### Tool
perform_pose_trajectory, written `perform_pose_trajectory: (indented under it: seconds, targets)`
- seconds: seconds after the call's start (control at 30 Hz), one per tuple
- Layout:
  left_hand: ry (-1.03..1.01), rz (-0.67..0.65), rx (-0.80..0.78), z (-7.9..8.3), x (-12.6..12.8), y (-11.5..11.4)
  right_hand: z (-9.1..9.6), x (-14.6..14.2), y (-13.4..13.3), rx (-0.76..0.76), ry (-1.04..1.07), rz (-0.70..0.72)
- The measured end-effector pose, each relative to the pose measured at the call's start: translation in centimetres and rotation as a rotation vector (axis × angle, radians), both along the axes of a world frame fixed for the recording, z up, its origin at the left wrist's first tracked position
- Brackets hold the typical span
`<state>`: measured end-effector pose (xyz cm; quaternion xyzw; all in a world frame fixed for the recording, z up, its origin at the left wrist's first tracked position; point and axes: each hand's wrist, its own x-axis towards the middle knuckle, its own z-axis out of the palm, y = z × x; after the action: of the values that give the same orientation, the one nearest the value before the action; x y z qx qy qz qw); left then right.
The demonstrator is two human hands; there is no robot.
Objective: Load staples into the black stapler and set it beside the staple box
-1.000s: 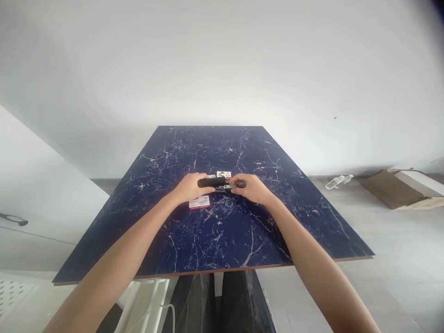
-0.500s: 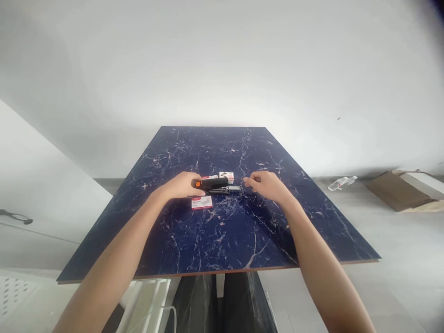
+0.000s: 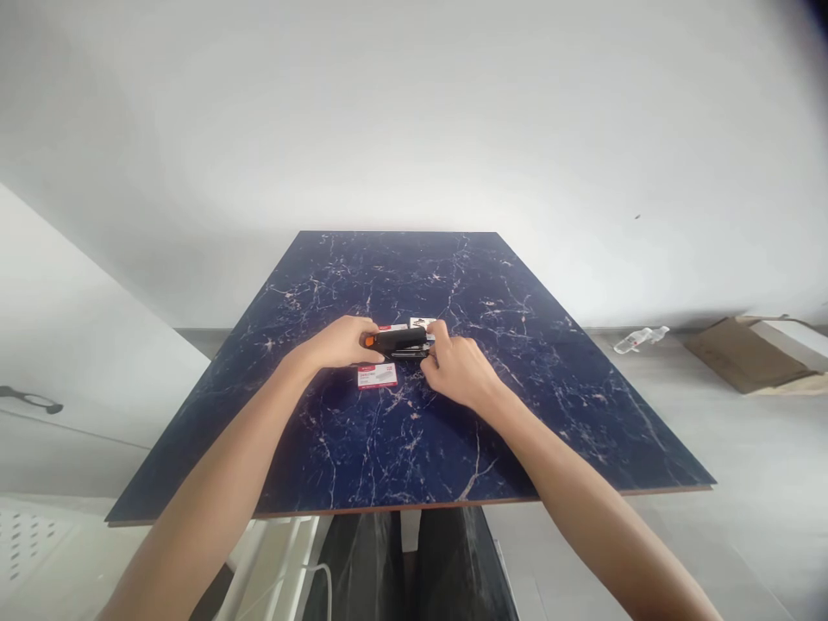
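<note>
A black stapler (image 3: 406,340) with an orange piece at its rear lies across the dark blue marbled table (image 3: 414,448). My left hand (image 3: 341,342) is closed around its rear end. At the stapler's front end my right hand (image 3: 458,362) is closed, with its fingers against the metal part that sticks out there. The fingertips partly hide that part. A flat red-and-white box (image 3: 377,376) lies just on the near side of the stapler. Behind the stapler, a small white box (image 3: 419,323) is partly covered by my right fingers, and another red-and-white box (image 3: 392,328) shows only its edge.
White walls (image 3: 414,121) stand behind the table. On the floor to the right are a clear plastic bottle (image 3: 637,340) and an open brown cardboard box (image 3: 743,358). A white cabinet or door with a dark handle (image 3: 32,399) is at the left.
My right hand has moved left, from just beyond the stapler's extended metal part onto that front end. My left hand has kept its hold at the rear.
</note>
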<state>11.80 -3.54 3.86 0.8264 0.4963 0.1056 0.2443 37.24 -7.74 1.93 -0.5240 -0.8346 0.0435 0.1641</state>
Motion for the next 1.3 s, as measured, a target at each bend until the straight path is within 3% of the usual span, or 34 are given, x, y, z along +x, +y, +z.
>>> perform_pose_trajectory:
  seconds: [0.1,0.2,0.33,0.47,0.57,0.63,0.73,0.83,0.93,1.03,1.13,1.23,1.3]
  targets:
    - [-0.015,-0.046,0.026,0.0,0.1,0.1,-0.3,-1.3,-1.2,0.091,-0.135,0.093]
    - [-0.009,-0.053,0.061,-0.1,-0.1,0.2,-0.7,-2.0,-1.8,0.118,-0.108,0.075]
    - [0.044,0.004,0.115,-0.4,0.8,-0.4,-1.0,-1.2,-0.7,0.081,0.048,-0.006]
    - [0.06,0.095,0.218,-1.5,4.4,-2.5,-1.2,1.8,2.0,0.006,0.304,-0.21]
    - [-0.003,-0.066,0.17,-2.0,6.8,-4.3,-1.6,3.9,3.6,-0.077,0.483,-0.252]
    - [-0.026,-0.208,0.141,-1.7,6.9,-4.9,-1.9,4.5,4.0,-0.154,0.563,-0.225]
    - [0.022,-0.325,0.063,-0.3,4.7,-4.5,-1.7,4.2,3.7,-0.228,0.58,-0.117]
    - [0.147,-0.277,-0.08,0.9,1.8,-3.3,-0.9,3.7,2.8,-0.253,0.49,0.008]
    - [0.198,-0.163,-0.147,0.5,0.9,-2.5,0.1,3.4,1.8,-0.323,0.412,0.09]
    - [0.062,-0.051,-0.025,-0.8,2.4,-2.6,0.7,3.1,1.1,-0.408,0.423,0.141]
    - [-0.141,-0.072,0.045,-1.6,3.9,-3.0,0.7,2.8,0.9,-0.5,0.492,0.159]
    - [-0.277,-0.161,-0.112,-1.8,4.2,-2.8,0.5,2.7,1.0,-0.581,0.551,0.178]
    - [-0.366,-0.14,-0.26,-1.9,3.9,-2.4,0.5,2.8,1.0,-0.612,0.574,0.189]
